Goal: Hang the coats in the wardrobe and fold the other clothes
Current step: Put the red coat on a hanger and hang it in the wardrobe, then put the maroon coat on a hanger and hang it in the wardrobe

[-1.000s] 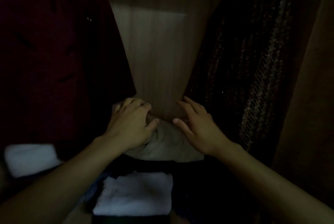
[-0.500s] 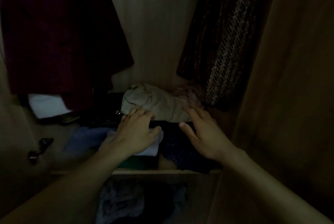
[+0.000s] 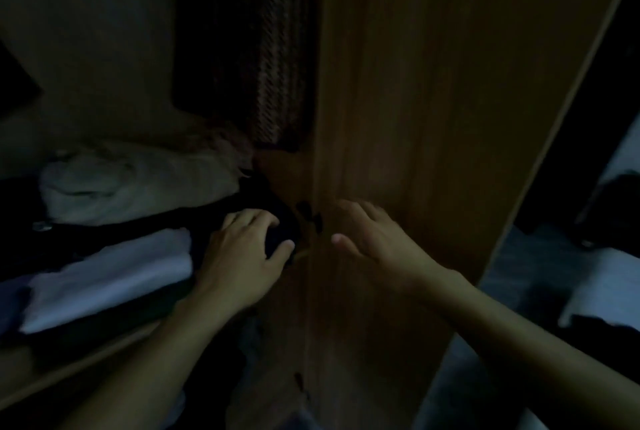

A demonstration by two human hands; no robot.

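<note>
Dark garment (image 3: pixel 277 228) gripped by left hand (image 3: pixel 242 256), right hand (image 3: pixel 374 242) released, fingers spread.

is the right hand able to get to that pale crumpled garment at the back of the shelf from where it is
Probably yes. The right hand hovers open in front of the wardrobe door, holding nothing. The pale crumpled garment lies uncovered on the shelf, but the left hand sits between them, so it must reach over that.

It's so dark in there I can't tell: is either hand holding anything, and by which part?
The left hand curls on a dark garment on the shelf; which part cannot be told. The right hand is open, holding nothing.
</note>
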